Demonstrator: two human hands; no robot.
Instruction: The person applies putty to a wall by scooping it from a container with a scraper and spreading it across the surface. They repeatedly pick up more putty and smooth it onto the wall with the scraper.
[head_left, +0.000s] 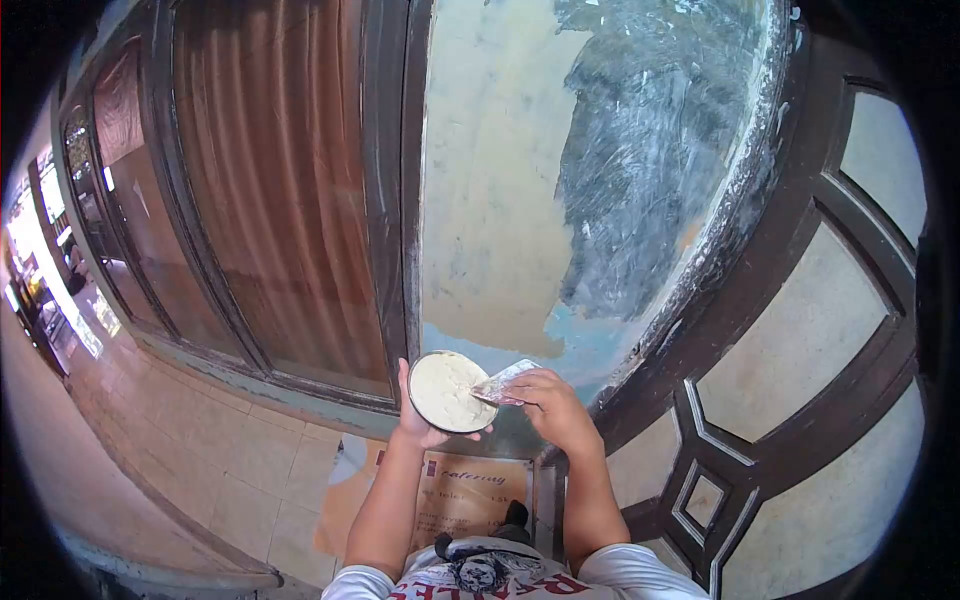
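Observation:
My left hand [423, 432] is wrapped round the underside and left edge of a round bowl [414, 402], with the thumb up along its side. Creamy white paste [445, 390] fills the bowl nearly to the rim. In my right hand [548, 402] I grip a putty knife [507, 379] smeared with white. Its lower edge meets the paste at the right side of the bowl. Ahead is a wall panel [495, 200], cream on the left, with a rough grey-blue patch [650, 160] on the right.
A dark-framed window [280, 200] with a brown curtain stands left of the wall. On the right is a dark wooden door [780, 370] with pale panels. A printed orange banner [450, 490] lies on the tiled floor [235, 450] below my arms.

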